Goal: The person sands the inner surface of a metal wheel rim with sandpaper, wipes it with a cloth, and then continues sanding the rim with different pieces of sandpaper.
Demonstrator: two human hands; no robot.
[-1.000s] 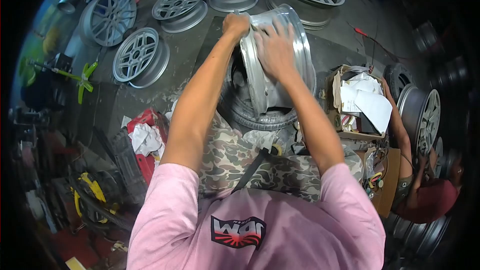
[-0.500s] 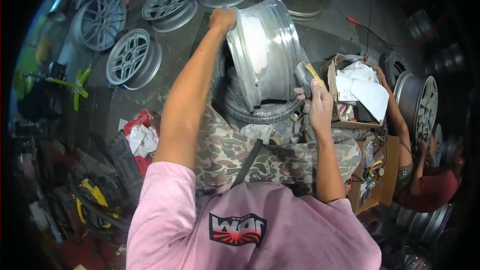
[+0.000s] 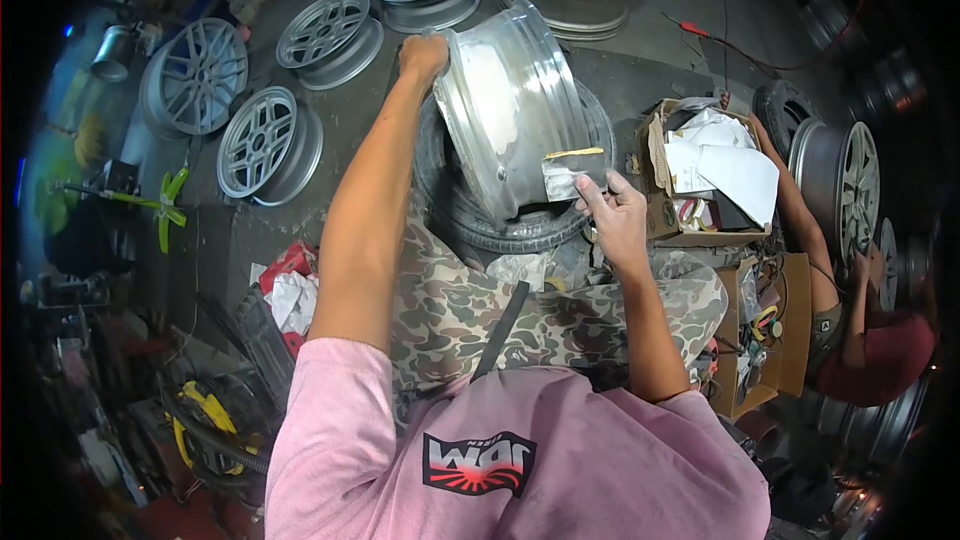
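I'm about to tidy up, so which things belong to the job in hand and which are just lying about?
In the job:
wheel rim, its edge held by the left hand
flat piece with a yellow edge, in the right hand
tyre beneath the rim

Probably just lying about:
nearby spoked wheels
crumpled paper
box of papers

The grey floor (image 3: 680, 70) carries 5 silver wheels (image 3: 258, 143) in an arc, a black tyre (image 3: 530, 237) lying flat, and a red-tipped cable (image 3: 693, 29).
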